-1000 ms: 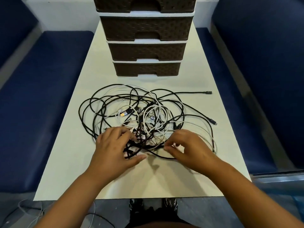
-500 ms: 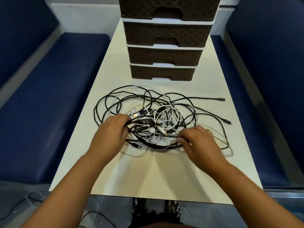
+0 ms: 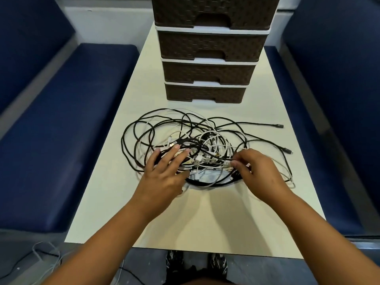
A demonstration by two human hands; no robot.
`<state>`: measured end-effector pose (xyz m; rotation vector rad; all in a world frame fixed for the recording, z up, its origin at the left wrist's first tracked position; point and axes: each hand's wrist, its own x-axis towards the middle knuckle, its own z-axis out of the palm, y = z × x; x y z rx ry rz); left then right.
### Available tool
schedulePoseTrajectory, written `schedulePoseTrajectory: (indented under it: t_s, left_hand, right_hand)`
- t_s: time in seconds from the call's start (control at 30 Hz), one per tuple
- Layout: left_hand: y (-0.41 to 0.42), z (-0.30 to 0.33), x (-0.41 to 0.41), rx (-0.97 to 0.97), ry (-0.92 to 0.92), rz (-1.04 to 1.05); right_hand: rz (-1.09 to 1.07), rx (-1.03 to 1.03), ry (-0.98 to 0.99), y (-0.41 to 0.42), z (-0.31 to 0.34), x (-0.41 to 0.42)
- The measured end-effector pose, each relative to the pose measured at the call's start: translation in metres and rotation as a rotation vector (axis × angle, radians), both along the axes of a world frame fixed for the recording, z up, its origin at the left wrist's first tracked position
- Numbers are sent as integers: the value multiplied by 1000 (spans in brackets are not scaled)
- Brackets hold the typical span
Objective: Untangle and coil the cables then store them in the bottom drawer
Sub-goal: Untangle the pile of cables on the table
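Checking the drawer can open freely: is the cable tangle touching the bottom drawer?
Apart. The head view shows a bare strip of table between the cable tangle and the bottom drawer.

Black and white cables [image 3: 185, 132] tangled together on a cream worktop [image 3: 205, 219]. Dark brown woven-pattern drawer fronts, bottom drawer [image 3: 205, 93] included, set in a white frame [image 3: 209, 30]. Deep navy blue seat cushions [image 3: 61, 130] either side. Grey floor [image 3: 144, 268], black-and-white patterned shoes [image 3: 174, 262].
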<state>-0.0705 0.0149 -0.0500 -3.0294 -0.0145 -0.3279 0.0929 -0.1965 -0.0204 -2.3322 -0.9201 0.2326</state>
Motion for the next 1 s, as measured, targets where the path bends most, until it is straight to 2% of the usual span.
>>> schedulePoseTrajectory:
  t_s: [0.1,0.2,0.27,0.33,0.53,0.7,0.8,0.9,1.0]
  left_hand:
    - [0,1,3,15,6,-36]
    - [5,9,5,-38,-125,-71]
    - [10,22,10,-150,-236,-62]
    - [13,35,17,-357,-292,-60]
    - [15,96,40,-1240,-359,48]
    - [29,149,66,-1531,-500,-22]
    - [26,185,79,-1664,-517,-93]
    - [19,224,89,-1745,-498,-212]
    - [11,260,101,-1828,-513,-328]
  right_hand:
    - [16,-29,0,1,-1,-1]
    - [48,-80,-7,2,-3,-1]
    - [58,-95,-1,2,-7,0]
    - [43,-108,33,3,-9,2]
    - [9,-173,93,9,-16,3]
    - [50,-256,134,9,-4,7]
    - [11,-128,127,16,15,10]
    - [-52,163,79,37,57,5]
    - [90,376,165,67,109,-6]
